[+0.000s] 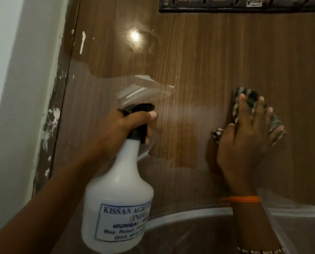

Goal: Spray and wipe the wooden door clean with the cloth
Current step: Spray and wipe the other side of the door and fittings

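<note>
The brown wooden door (198, 57) fills the view, glossy with a light glare at the upper left. My left hand (123, 125) grips the neck and black trigger head of a white spray bottle (118, 195), its nozzle pointed at the door. My right hand (244, 140) presses a grey patterned cloth (248, 99) flat against the door at the right, fingers spread over it. Parts of the cloth show above and beside the fingers.
A dark hook rail (226, 6) is fixed across the top of the door. The door's left edge (52, 116) has chipped white paint marks beside a white wall (15, 88). Clear plastic film (290, 213) covers the door's lower part.
</note>
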Motion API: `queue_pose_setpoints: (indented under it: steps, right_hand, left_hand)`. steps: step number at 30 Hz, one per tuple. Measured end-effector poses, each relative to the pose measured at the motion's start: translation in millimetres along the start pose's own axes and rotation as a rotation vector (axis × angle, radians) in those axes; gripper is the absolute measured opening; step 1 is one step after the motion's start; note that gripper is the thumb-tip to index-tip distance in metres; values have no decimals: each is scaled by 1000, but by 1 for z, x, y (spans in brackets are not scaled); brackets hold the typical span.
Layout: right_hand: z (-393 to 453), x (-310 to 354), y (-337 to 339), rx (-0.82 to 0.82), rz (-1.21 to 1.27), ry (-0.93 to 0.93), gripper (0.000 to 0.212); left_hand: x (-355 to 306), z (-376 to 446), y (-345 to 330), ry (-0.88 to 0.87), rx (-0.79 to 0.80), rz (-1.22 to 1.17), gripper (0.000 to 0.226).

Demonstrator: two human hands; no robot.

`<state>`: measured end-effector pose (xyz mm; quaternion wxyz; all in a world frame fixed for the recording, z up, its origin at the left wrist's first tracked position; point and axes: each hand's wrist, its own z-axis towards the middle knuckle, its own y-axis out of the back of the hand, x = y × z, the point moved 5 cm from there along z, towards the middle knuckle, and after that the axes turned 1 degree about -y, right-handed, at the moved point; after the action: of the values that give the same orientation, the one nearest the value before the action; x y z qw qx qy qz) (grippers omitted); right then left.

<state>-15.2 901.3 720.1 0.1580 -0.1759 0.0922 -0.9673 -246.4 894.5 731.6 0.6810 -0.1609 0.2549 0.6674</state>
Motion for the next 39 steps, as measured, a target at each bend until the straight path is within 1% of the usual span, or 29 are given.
queue_pose_setpoints:
  steps: [2, 3, 4, 6, 9, 11, 13, 15, 17, 21, 22, 24, 26, 29, 31, 33, 36, 38, 39]
  right_hand:
    - [-6, 21, -10, 6, 6, 37, 62]
    - [-9, 34, -16, 14, 5, 64, 61]
    - [-11, 49, -24, 25, 4, 90, 60]
    - [-13, 84, -42, 54, 6, 147, 62]
    - [-19, 141, -73, 105, 28, 290, 62]
    - [-30, 175, -90, 164, 37, 419, 59]
    - [-41, 195, -99, 223, 40, 531, 59]
    - [-41, 193, -99, 266, 25, 577, 59]
    - [-29, 174, -89, 251, 6, 510, 61]
    - [3, 115, -56, 132, 5, 128, 59]
    - [9, 110, -53, 133, 20, 82, 60]
    - [19, 115, -55, 172, 43, 108, 62]
    - [28, 126, -63, 255, 59, 238, 62]
    - [29, 139, -69, 418, 88, 486, 63]
    - [11, 139, -67, 541, 82, 668, 63]
    - [-25, 134, -65, 638, 52, 875, 59]
    - [-75, 123, -62, 713, 8, 1198, 48]
    - [-80, 122, -62, 747, -27, 1345, 50]
    - [-74, 126, -62, 750, -39, 1379, 49]
  left_hand:
    - [-5, 3, 3, -46, -27, -1, 33]
    - [-6, 5, 6, -57, -37, 0, 31]
    - [-6, 6, 10, -56, -39, 7, 30]
    - [-1, 6, 27, -29, -60, 19, 34]
    - [10, 1, 64, 30, -144, -29, 42]
    - [12, -3, 83, 43, -148, -56, 42]
    - [14, -5, 99, 46, -137, -85, 40]
    - [16, -6, 110, 66, -135, -90, 39]
    - [19, -8, 114, 88, -119, -87, 40]
    - [20, -16, 111, 101, -39, -105, 39]
    - [21, -18, 112, 100, -23, -102, 38]
    - [23, -20, 113, 77, -4, -83, 39]
    - [25, -22, 112, 57, -3, -74, 39]
    - [30, -24, 104, 53, 2, -74, 37]
    - [35, -24, 103, 64, -11, -72, 37]
    - [39, -25, 105, 79, -30, -77, 37]
    - [45, -29, 107, 98, -42, -61, 28]
    - [46, -33, 107, 106, -39, -23, 24]
    - [46, -35, 108, 112, -41, -15, 25]
